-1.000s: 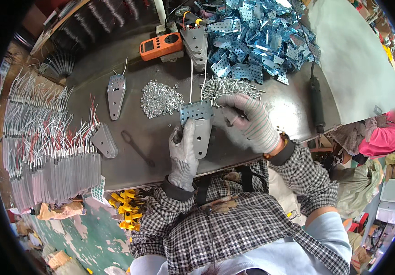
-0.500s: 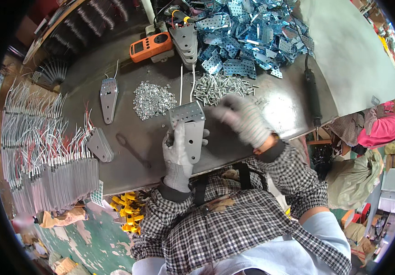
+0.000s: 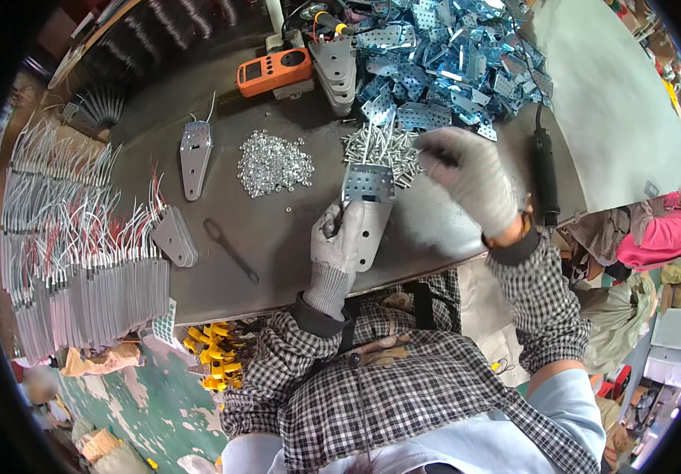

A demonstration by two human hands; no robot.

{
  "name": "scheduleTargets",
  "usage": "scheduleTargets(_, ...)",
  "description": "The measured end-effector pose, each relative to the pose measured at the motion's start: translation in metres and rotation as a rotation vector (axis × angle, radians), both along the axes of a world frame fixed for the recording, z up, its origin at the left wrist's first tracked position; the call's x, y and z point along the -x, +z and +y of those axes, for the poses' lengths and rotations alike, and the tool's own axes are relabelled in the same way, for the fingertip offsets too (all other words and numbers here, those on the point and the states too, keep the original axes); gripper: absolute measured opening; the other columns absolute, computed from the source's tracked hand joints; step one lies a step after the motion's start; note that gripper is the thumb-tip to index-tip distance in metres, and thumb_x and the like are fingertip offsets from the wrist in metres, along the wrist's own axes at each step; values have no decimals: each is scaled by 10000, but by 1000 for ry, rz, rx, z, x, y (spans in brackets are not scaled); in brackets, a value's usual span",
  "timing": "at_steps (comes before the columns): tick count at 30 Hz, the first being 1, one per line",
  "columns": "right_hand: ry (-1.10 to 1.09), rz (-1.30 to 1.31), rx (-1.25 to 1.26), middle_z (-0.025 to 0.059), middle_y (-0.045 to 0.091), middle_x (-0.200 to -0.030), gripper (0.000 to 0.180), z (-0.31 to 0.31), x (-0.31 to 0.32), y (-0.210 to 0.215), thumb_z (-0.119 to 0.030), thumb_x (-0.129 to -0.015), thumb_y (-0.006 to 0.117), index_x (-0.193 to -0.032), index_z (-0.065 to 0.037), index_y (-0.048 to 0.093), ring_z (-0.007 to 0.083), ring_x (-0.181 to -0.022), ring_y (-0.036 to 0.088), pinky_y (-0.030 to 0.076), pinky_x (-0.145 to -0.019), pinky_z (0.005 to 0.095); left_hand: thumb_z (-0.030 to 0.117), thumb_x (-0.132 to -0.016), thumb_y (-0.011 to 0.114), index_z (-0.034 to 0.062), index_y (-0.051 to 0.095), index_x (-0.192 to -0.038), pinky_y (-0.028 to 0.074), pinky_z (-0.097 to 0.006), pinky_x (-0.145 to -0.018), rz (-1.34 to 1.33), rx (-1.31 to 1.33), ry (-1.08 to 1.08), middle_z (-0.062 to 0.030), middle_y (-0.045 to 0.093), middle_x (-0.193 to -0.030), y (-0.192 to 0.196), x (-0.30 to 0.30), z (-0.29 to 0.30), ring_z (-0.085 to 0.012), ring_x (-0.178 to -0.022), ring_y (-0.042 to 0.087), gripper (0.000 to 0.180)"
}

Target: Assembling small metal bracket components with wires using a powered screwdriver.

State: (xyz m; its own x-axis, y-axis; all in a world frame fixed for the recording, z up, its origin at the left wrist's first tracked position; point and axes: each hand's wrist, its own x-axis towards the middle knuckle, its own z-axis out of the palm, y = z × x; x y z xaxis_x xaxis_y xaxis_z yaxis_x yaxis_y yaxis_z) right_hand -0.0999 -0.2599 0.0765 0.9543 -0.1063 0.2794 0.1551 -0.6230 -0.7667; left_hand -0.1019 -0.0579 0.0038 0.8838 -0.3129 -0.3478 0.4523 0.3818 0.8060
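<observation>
Tapered bracket [image 3: 376, 223], centre: smooth, matt grey metal; its perforated plate [image 3: 368, 183], glossier. Screws [image 3: 406, 162] and nuts [image 3: 273, 164], upper centre: bright, shiny metal. Gloves [image 3: 474, 178]: matt knitted cloth; tabletop [image 3: 277, 237]: smooth dark metal, glossy right of centre.

Left grip [image 3: 339, 241] clasped; right grip [image 3: 470, 170] fingers curled

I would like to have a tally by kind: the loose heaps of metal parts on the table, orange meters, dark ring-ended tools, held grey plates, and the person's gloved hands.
Loose heaps: 3 (small silver nuts, silver screws, blue perforated pieces)
Orange meter: 1
Dark ring-ended tool: 1
Held grey plate: 1
Gloved hands: 2 (left hand, right hand)
Total: 8
</observation>
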Motion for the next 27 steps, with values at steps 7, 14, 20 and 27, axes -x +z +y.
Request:
scheduleTargets(7,177,-81,202,114,592,-854,173,48,12,-8,-105,-810,672,-976,-68,639,308,-805,634,511,-661,404,96,-1001,540,14,623,-1136,508,-245,-800,-154,-98,-17,-19,655,-1030,-2,5,-9,-83,-922,613,179)
scheduleTargets(14,73,-141,494,143,562,-1158,393,46,26,-13,-141,-785,692,-1168,-171,608,322,-991,609,522,-786,386,194,-985,569,1,580,-1163,482,-257,-872,-257,164,-282,-32,615,-1101,24,-1,-7,-98,-1015,579,263)
scheduleTargets(20,-53,-43,-320,155,455,-1423,811,-8,48,-42,184,-765,443,-1514,-88,300,241,-1223,549,480,-981,379,305,-946,614,8,631,-1028,507,-318,-689,-691,-459,-588,-88,656,-839,41,-63,-57,-177,-788,667,308)
scheduleTargets(27,33,-122,-1184,166,526,-1317,887,-12,64,3,21,-771,552,-1556,-137,170,348,-1070,634,555,-816,408,148,-831,665,104,666,-953,518,-379,-803,-1395,-1668,-172,-121,610,-1027,18,-164,-135,-296,-961,621,130)
